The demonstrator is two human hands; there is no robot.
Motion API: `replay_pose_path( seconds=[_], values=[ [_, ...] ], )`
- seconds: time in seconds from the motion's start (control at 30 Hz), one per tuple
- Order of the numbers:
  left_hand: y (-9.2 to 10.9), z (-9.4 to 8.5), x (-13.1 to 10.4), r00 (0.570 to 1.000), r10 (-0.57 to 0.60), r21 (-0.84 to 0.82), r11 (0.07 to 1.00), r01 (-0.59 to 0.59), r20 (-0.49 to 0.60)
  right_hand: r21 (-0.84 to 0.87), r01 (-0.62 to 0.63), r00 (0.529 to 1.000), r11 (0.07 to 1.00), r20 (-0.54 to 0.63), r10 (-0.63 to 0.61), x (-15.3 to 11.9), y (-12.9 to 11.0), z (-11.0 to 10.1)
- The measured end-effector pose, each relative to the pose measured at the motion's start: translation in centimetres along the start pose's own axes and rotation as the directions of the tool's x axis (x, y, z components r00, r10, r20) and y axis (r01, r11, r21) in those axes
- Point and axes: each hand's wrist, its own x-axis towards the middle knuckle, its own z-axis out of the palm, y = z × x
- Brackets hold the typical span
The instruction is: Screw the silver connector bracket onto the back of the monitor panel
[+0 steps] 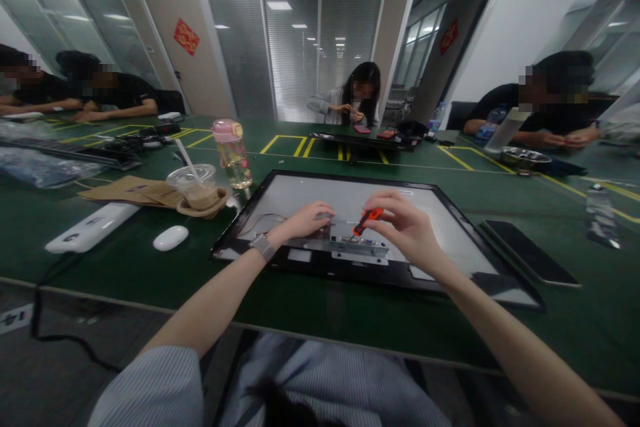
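Note:
A large flat panel (425,210) with a black frame and pale grey back lies on the green table. On its near part sits a metal bracket (363,250) with a small board. My right hand (405,223) pinches an orange and black screwdriver (369,220), tilted with its tip down at the bracket. My left hand (307,220), with a watch on the wrist, rests at the left end of the bracket, fingers bent over the board area; whether it grips anything is hidden. Thin cables (265,220) run on the panel to its left.
Left of the panel are a white earbud case (171,238), a white power bank (93,228), an iced drink cup (200,190) and a pink-lidded bottle (233,157). A dark phone (530,252) lies right. Several people sit across the table (300,320).

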Motion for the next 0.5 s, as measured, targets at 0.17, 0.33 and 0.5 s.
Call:
replay_pose_path(
  seconds=[0.17, 0.33, 0.5],
  values=[
    [-0.3, 0.2, -0.1, 1.000, 0.018, 0.005, 1.000, -0.018, -0.015, 0.030, -0.049, 0.999, 0.998, -0.013, 0.050, -0.7, 0.6, -0.1],
    [-0.3, 0.2, -0.2, 1.000, 0.013, 0.002, 1.000, -0.013, -0.017, 0.032, -0.065, 0.998, 0.997, -0.011, 0.066, -1.1, 0.5, 0.0],
    [-0.2, 0.1, -0.2, 0.999, 0.025, 0.002, 1.000, -0.025, -0.020, -0.051, -0.058, 0.989, 0.997, -0.138, 0.050, -1.1, 1.2, 0.2]
  ],
)
